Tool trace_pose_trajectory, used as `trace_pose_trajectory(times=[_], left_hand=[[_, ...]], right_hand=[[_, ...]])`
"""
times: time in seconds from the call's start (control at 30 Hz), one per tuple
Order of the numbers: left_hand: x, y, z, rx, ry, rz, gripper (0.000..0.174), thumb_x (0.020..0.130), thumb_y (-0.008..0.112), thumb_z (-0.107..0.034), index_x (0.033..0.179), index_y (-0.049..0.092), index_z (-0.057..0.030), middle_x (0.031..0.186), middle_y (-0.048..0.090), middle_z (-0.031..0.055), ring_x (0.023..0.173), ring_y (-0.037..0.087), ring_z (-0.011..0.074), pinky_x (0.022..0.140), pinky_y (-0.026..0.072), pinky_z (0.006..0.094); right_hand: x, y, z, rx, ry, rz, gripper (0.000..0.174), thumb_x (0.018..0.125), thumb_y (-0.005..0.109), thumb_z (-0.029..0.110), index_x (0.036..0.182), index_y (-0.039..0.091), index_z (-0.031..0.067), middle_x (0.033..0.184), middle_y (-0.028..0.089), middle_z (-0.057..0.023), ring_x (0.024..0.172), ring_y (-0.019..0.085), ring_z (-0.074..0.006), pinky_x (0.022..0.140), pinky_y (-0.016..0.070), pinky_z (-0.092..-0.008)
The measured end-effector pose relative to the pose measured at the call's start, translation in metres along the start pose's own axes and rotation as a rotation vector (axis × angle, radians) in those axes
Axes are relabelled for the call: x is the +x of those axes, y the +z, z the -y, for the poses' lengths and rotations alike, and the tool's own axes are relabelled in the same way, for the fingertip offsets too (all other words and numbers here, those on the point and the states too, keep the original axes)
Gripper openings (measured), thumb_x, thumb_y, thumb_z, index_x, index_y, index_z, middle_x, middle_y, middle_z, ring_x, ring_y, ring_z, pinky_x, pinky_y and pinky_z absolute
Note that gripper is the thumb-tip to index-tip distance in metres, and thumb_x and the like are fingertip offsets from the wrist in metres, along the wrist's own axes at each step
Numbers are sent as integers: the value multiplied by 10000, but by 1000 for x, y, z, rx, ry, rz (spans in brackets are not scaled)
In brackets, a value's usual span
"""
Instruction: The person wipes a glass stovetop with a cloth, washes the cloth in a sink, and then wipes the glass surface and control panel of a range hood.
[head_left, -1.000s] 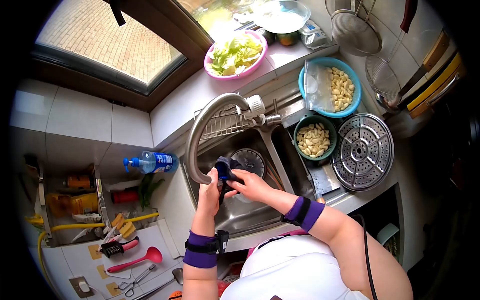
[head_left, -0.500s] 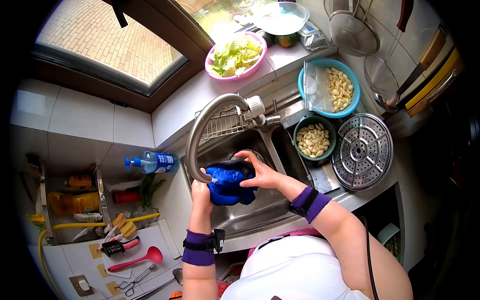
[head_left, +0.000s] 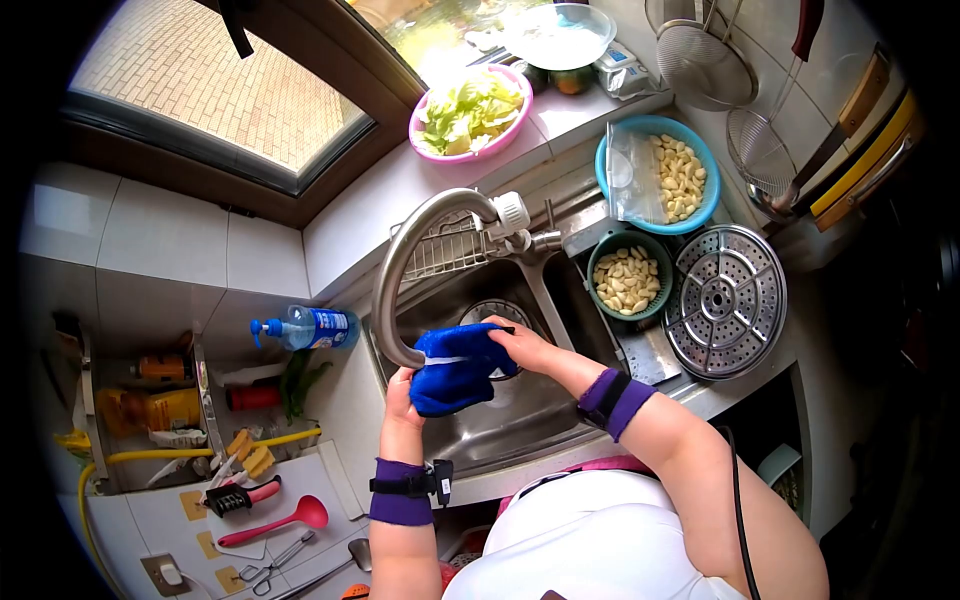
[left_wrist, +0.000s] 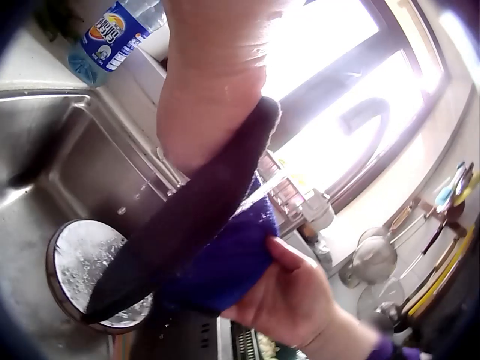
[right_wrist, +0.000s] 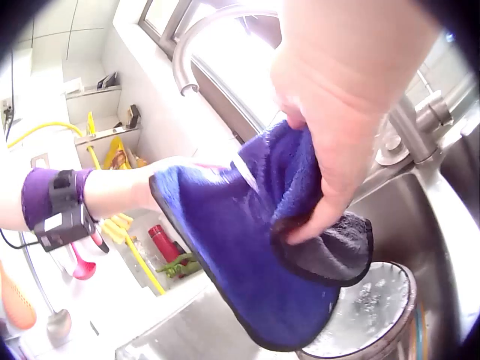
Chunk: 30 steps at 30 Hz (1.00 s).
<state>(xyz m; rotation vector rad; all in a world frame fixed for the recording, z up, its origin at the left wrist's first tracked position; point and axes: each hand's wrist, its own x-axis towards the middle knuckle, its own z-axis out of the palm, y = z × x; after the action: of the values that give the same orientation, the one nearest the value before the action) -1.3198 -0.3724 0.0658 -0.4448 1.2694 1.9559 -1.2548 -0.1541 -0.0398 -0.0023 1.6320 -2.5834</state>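
A blue cloth with a dark grey underside (head_left: 452, 372) is stretched between both hands below the faucet (head_left: 384, 290), and water runs onto it. The left hand (head_left: 400, 400) grips its left edge, fingers partly hidden by the cloth. At its upper right edge the right hand (head_left: 522, 345) pinches the cloth; in the right wrist view that hand (right_wrist: 337, 142) has thumb and fingers on a folded corner with the grey side (right_wrist: 337, 247) showing. Below the cloth, a round vessel holding water (right_wrist: 367, 311) stands in the sink (head_left: 470, 440).
A blue basin (head_left: 712, 200) and a green basket (head_left: 664, 290), both with peeled cloves, stand right of the sink beside a perforated steel plate (head_left: 725, 303). A soap bottle (head_left: 320, 328) is at the left. A pink bowl of leaves (head_left: 470, 112) sits on the sill.
The cloth went from bunched up to spread out, its blue side showing under the water. The right hand moved right and changed its grip; the left hand shifted slightly left and down.
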Motion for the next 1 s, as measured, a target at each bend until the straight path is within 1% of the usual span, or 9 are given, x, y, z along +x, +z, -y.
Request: trace_pose_trajectory(times=[0.13,0.2,0.27,0.33,0.43,0.57,0.73,0.9,1.0], left_hand=[[17,3,42,218,119,-336,328,987,517,-284,1215,535,-49,1147,625,107,1017,631,260,886,524,467],[19,17,54,199,-79,-510,384,982,487,-393,1265,543,-142,1226,597,51,1146,574,249,946,473,532],[30,8,69,-137,-31,-56,522,957,409,-583,1209,523,-140,1179,559,87,1175,509,446,1039,341,634],[28,11,67,-187,-52,345,505,963,419,-555,1158,524,-101,1141,574,89,1182,510,441,1050,338,632],[30,52,105,-899,409,808,426,982,449,-482,1084,548,-80,1051,602,99,1057,597,311,944,472,499],[32,40,114,-625,565,458,272,1004,470,-367,1046,590,-126,1010,633,51,912,632,219,803,540,382],[62,23,86,-205,209,-273,216,1009,464,-322,1045,588,-149,1004,635,40,894,627,223,801,531,390],[64,0,90,-235,202,256,201,1005,493,-323,946,588,-157,926,621,11,888,620,187,805,518,353],[72,10,86,8,256,-111,158,984,541,-319,905,579,-188,905,620,28,859,622,195,777,519,394]], right_hand=[[11,39,24,192,165,-171,242,923,443,131,1112,562,36,1025,620,-87,1002,555,-160,929,419,-309],[14,55,25,-67,68,-133,232,897,443,136,1068,573,49,1066,590,-112,1015,567,-224,911,436,-344],[1,80,33,-398,-129,-213,199,868,527,159,1019,578,39,1034,552,-155,989,572,-308,918,441,-373],[-13,96,40,-464,-199,-189,246,840,575,200,1030,567,44,1024,525,-187,965,570,-375,898,458,-415],[-37,112,55,-572,-295,-185,294,782,682,238,990,580,56,990,508,-181,922,578,-367,855,479,-430],[-31,101,56,-689,-332,-280,247,799,728,291,877,622,82,911,532,-131,836,598,-331,716,509,-412],[7,58,31,-806,-230,-466,238,891,647,318,791,658,102,833,574,-127,716,621,-346,615,506,-426],[-11,94,40,-758,-198,-390,241,924,574,307,800,621,106,861,583,-133,711,621,-395,640,515,-486],[7,66,24,-805,-128,-477,250,923,571,323,816,622,103,893,590,-135,726,618,-405,649,515,-489]])
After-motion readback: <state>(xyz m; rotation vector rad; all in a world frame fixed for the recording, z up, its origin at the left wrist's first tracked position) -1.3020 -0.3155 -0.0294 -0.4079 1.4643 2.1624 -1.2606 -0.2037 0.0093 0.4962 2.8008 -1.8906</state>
